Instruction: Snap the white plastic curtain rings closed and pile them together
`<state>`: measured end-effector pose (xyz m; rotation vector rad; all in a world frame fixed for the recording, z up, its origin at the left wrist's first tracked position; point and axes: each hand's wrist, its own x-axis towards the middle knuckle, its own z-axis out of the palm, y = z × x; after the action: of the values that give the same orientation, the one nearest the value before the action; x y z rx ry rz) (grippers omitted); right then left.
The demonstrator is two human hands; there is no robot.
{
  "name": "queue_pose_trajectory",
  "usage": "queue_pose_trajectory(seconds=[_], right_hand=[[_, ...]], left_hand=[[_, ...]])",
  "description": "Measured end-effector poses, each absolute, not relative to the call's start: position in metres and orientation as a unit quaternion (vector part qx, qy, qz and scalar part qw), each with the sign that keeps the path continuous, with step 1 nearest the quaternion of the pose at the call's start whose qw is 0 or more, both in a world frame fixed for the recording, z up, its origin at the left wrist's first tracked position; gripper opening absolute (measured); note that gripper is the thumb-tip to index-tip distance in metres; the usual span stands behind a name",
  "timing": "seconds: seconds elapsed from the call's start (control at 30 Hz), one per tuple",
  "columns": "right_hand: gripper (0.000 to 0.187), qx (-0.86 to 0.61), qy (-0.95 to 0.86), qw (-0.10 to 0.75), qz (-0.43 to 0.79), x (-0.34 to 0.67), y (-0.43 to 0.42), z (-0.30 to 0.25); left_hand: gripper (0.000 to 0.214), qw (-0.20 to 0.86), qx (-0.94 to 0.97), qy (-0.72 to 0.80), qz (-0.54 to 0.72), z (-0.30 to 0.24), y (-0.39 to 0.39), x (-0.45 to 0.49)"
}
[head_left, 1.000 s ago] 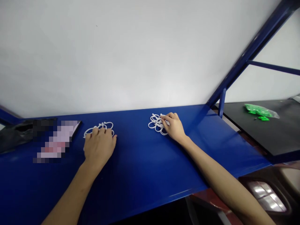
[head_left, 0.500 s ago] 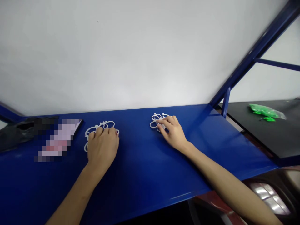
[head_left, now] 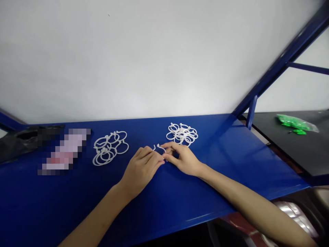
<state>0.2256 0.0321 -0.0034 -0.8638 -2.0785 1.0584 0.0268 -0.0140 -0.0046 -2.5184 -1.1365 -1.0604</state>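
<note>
A white plastic curtain ring (head_left: 162, 148) with a gap at its top is held between my two hands above the blue table (head_left: 164, 202). My left hand (head_left: 141, 169) is closed on the ring's left side, its fingers partly hiding it. The thumb and fingers of my right hand (head_left: 183, 159) pinch the right side. Behind my right hand lies a pile of similar white rings (head_left: 183, 134), overlapping one another. A looser group of white rings (head_left: 105, 156) lies to the left of my left hand.
A pixelated pinkish flat item (head_left: 65, 151) and a black plastic bag (head_left: 17, 144) lie at the left. A white wall (head_left: 154, 61) rises behind the table. At the right, a blue frame bar (head_left: 272, 65) slants up and a black table (head_left: 285, 147) holds a green-filled bag (head_left: 295, 122).
My left hand has moved right from the left group of rings, and my right hand has come left and nearer from the right pile. They now hold one ring together.
</note>
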Motion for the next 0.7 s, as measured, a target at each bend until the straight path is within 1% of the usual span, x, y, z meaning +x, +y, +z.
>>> queue_pose_trajectory(seconds=[0.1,0.23,0.27,0.33,0.4,0.47,0.53,0.6,0.7], right_hand=[[0.022,-0.334,-0.775,0.343,0.413,0.225,0.033,-0.006],[0.018,-0.334,-0.766,0.379,0.397,0.226,0.036,-0.009],[0.018,-0.334,-0.766,0.384,0.393,0.226,0.036,-0.009],[0.017,-0.33,-0.77,0.389,0.384,0.227,0.036,-0.008],[0.017,-0.322,-0.78,0.387,0.371,0.227,0.035,-0.007],[0.014,-0.308,-0.796,0.378,0.358,0.227,0.034,-0.007],[0.012,-0.293,-0.812,0.366,0.347,0.227,0.034,-0.007],[0.01,-0.282,-0.825,0.355,0.338,0.228,0.034,-0.009],[0.013,-0.261,-0.847,0.337,0.318,0.231,0.033,-0.01]], left_hand=[[0.012,0.072,-0.843,-0.401,-0.352,-0.01,-0.012,0.029],[0.016,0.031,-0.742,-0.545,-0.389,-0.011,-0.01,0.027],[0.016,0.004,-0.713,-0.578,-0.397,-0.01,-0.009,0.026],[0.019,-0.09,-0.684,-0.606,-0.395,-0.006,-0.008,0.024],[0.024,-0.198,-0.677,-0.6,-0.378,-0.002,-0.006,0.024],[0.027,-0.267,-0.671,-0.585,-0.369,0.001,-0.006,0.025],[0.026,-0.281,-0.666,-0.578,-0.378,0.001,-0.006,0.026],[0.024,-0.272,-0.673,-0.571,-0.384,-0.001,-0.006,0.027],[0.024,-0.259,-0.687,-0.56,-0.383,-0.004,-0.008,0.027]])
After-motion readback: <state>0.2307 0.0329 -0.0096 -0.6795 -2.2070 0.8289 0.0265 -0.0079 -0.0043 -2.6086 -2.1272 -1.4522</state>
